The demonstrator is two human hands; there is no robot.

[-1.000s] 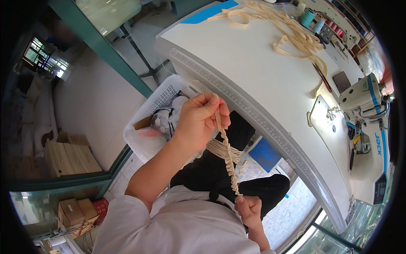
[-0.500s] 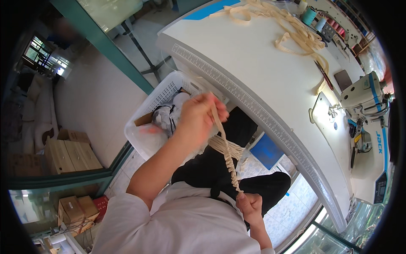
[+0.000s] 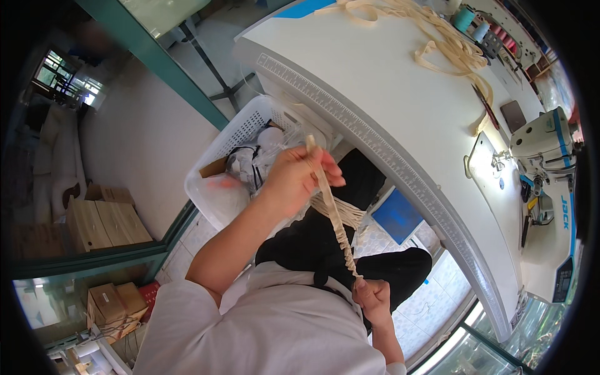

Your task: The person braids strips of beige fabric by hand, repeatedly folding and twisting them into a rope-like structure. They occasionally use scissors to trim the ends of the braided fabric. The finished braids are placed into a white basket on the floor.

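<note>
A narrow beige fabric strip (image 3: 334, 219) stretches between my two hands above my lap. My left hand (image 3: 292, 182) pinches its upper part between thumb and fingers, and a short end pokes out beyond them. Closed round the lower end is my right hand (image 3: 373, 300), close to my waist. Near the right hand the strip is bunched into tight gathers; toward the left hand it lies flat and smooth. Under the strip, a bundle of beige cords or narrow strips (image 3: 345, 212) rests across my dark-trousered thigh.
A white plastic basket (image 3: 209, 156) with bagged items stands left of my knees. The white table (image 3: 375, 69) with a ruler edge curves along the right, bearing loose beige strips (image 3: 447, 53), scissors (image 3: 482, 105) and a sewing machine (image 3: 544, 150). A blue bin (image 3: 398, 215) sits below.
Gathers have slid toward my right hand, leaving the upper strip flatter. My left hand is slightly lower, and the strip's end now sticks out above it. The right hand keeps its grip.
</note>
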